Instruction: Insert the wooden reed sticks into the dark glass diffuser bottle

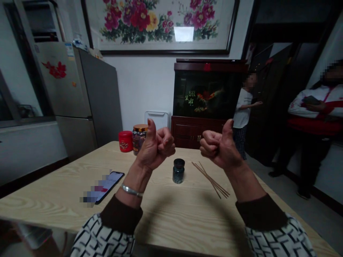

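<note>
Both hands are raised above the wooden table (166, 214) with thumbs pointing up and the other fingers curled into fists. My left hand (154, 148), a silver bangle on its wrist, has nothing in it that shows. My right hand (221, 146) mirrors it, also without anything visible in its fist. Between and below them stands a small dark glass jar (178, 173) with a black lid, upright on the table. Several thin brown sticks (211, 180) lie in a loose bundle to the jar's right, under my right hand.
A phone (109, 187) lies on the table at left. Behind my left hand stand a red canister (125, 141) and a large jar (138, 139) with a copper-coloured lid. Beyond the table are a fridge (104, 96) and a fish tank (206, 94). Two people stand at right.
</note>
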Tool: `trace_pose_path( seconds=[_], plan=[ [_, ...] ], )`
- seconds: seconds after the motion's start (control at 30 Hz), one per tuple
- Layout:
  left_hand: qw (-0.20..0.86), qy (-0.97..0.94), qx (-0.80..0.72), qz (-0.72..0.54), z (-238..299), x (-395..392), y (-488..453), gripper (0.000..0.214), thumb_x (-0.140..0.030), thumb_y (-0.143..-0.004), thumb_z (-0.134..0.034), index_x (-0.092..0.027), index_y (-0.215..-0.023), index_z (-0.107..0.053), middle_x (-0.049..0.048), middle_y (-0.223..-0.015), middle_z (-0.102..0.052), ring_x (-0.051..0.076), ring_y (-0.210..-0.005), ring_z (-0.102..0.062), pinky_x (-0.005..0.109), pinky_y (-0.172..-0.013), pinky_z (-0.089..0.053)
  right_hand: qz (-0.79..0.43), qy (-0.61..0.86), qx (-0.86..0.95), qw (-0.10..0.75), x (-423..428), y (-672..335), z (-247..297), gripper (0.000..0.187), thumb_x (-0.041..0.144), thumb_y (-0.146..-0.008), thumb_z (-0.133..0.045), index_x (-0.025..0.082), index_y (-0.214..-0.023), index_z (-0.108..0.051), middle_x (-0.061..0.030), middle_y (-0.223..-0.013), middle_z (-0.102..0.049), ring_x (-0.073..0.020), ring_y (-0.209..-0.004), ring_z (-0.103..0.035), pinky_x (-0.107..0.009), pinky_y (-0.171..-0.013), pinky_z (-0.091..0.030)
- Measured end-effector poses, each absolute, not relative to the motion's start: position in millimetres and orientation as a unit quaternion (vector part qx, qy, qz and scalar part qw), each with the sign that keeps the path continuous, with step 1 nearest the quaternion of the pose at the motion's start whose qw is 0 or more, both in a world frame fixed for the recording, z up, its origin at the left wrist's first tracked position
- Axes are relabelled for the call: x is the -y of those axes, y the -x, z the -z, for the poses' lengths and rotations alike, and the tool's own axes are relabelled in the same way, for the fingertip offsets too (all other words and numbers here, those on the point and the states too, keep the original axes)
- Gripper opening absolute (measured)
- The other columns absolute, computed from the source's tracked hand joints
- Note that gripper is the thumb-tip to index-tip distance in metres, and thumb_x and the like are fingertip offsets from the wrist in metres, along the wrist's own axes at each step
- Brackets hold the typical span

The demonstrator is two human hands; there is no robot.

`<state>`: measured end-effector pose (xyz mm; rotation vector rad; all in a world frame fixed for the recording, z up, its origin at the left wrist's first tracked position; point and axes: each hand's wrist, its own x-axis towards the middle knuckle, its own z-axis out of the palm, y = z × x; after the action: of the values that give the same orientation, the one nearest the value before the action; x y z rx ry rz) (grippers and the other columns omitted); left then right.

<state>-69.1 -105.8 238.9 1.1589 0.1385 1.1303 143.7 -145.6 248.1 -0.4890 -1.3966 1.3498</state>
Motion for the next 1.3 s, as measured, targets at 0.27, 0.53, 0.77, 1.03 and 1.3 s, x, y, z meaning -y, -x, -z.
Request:
trace_pose_path(
  seconds=[0.27,0.53,0.77,1.03,1.3],
  plan=[
    [0.736,-0.501,-0.025,-0.454,-219.5,93.9,75.4,0.079,-0.095,-0.066,-0.029,-0.019,-0.045,-0.031,-0.0062,-0.040,-0.017,0.005,-0.034,-0.017,0.019,-0.037,-0.019,-0.631,0.149,0.573,0.502,139.4,-152.2,-234.8,0.072,0.094,-0.069,-0.020,0.023,-0.054,-0.025,0.0087,-0.044,-0.022,-0.0047,-0.038,-0.012,-0.020,-0.037,-0.014],
    [0.807,-0.475,0.012,-0.350,-137.8,72.8,63.0,0.078,-0.093,-0.068,-0.033,-0.018,-0.047,-0.032,-0.0078,-0.037,-0.014,0.004,-0.033,-0.011,0.018,-0.036,-0.018,-0.704,0.163,0.519,0.457,115.8,-156.8,-153.8,0.073,0.093,-0.070,-0.021,0.022,-0.054,-0.024,0.0099,-0.044,-0.021,-0.0037,-0.037,-0.012,-0.019,-0.039,-0.013],
    [0.698,-0.530,-0.144,-0.459,-116.8,47.5,67.3,0.057,-0.073,-0.075,-0.059,-0.016,-0.078,-0.058,-0.0040,-0.057,-0.045,0.007,-0.046,-0.036,0.019,-0.049,-0.032,-0.422,0.487,0.611,0.461,81.9,-152.6,-146.9,0.065,0.085,-0.078,-0.034,0.021,-0.071,-0.046,0.0065,-0.053,-0.039,-0.0077,-0.043,-0.028,-0.020,-0.043,-0.018],
    [0.481,-0.658,-0.346,-0.466,-11.5,5.8,19.8,0.062,-0.025,-0.056,-0.083,-0.015,-0.112,-0.058,0.0100,-0.106,-0.065,0.023,-0.094,-0.060,0.033,-0.080,-0.047,0.041,0.666,0.742,0.056,30.2,-109.3,-134.3,0.081,0.083,-0.079,-0.035,0.014,-0.107,-0.066,-0.0235,-0.106,-0.070,-0.0349,-0.098,-0.065,-0.043,-0.078,-0.046],
    [0.361,-0.705,-0.398,-0.462,2.3,1.3,15.1,0.055,-0.036,-0.066,-0.078,-0.017,-0.114,-0.060,0.0067,-0.097,-0.070,0.023,-0.086,-0.064,0.030,-0.074,-0.047,-0.021,0.597,0.802,-0.010,12.3,-115.1,-142.7,0.049,0.048,-0.078,-0.062,0.021,-0.118,-0.067,-0.0160,-0.119,-0.066,-0.0313,-0.109,-0.061,-0.042,-0.090,-0.045]
  ],
)
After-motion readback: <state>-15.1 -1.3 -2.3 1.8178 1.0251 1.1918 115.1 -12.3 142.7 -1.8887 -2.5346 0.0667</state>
